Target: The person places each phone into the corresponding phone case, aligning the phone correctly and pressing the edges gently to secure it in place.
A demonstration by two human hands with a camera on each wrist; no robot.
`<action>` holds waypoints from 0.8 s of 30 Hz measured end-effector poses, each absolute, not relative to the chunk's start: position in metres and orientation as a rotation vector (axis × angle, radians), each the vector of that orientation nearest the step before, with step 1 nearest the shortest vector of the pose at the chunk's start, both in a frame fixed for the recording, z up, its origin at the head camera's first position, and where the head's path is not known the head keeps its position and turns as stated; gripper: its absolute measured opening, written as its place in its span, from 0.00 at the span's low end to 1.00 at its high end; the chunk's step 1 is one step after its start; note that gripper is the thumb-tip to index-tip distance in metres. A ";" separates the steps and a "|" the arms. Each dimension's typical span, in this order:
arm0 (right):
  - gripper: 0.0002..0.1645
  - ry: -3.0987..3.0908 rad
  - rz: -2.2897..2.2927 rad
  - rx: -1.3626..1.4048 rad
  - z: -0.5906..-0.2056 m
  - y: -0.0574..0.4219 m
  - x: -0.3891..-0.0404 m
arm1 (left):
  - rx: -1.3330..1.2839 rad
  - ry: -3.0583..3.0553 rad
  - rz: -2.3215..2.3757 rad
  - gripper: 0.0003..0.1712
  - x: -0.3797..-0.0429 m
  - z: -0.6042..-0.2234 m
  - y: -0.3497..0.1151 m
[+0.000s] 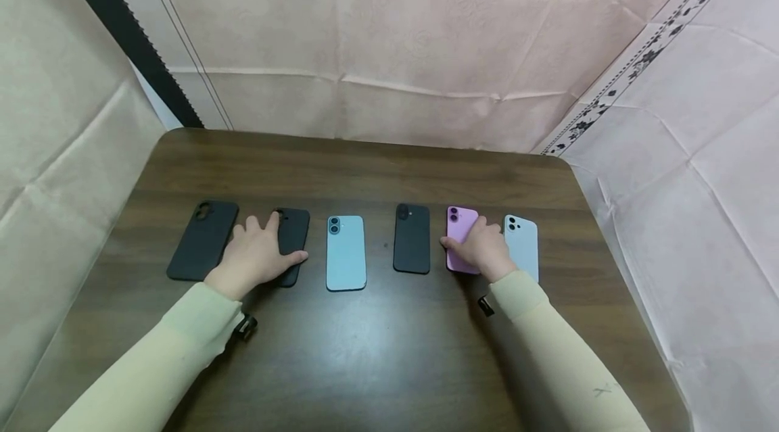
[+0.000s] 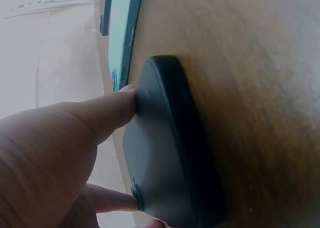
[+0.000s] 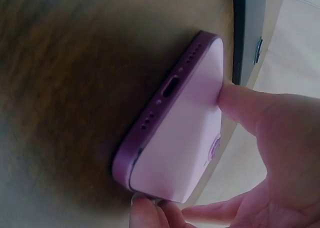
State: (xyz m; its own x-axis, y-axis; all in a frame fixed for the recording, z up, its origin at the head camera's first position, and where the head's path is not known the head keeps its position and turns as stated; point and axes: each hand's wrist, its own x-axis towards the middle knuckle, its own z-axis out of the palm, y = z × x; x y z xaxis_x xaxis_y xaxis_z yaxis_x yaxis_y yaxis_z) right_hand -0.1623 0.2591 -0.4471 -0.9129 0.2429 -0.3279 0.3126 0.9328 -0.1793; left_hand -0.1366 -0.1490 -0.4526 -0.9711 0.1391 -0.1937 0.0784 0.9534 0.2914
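My left hand [image 1: 252,256] spans a black phone case [image 1: 292,239], the thumb at its right edge and the fingers across its top left. In the left wrist view the thumb and a fingertip touch the case [image 2: 160,148] near its raised camera ring. On the right, my right hand [image 1: 483,249] grips a purple phone [image 1: 461,222] between thumb and fingers by its long sides. The right wrist view shows the phone's [image 3: 180,123] charging port end facing the camera. Whether either item is lifted off the table, I cannot tell.
A larger black phone case [image 1: 203,243] lies left of my left hand. Between the hands lie a teal phone [image 1: 345,256] and a dark phone [image 1: 412,239]. A light blue phone [image 1: 525,249] sits beside my right hand. Cloth hangs behind the wooden table [image 1: 365,364].
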 end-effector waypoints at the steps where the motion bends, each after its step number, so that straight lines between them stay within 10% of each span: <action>1: 0.62 2.783 -0.332 0.416 -0.447 0.259 -0.163 | 0.164 2.894 0.412 0.60 -0.137 -0.452 -0.148; 24: 0.68 2.705 -0.406 0.442 -0.445 0.265 -0.166 | 0.089 2.879 0.441 0.62 -0.135 -0.450 -0.146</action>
State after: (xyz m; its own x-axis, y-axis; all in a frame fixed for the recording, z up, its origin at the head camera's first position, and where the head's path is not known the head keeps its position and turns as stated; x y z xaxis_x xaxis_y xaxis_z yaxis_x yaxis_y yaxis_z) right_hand -0.1665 0.2649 -0.4450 -0.8828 0.2479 -0.3989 0.3541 0.9093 -0.2185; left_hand -0.1351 -0.1458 -0.4495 -0.9722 0.0940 -0.2143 0.0256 0.9529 0.3021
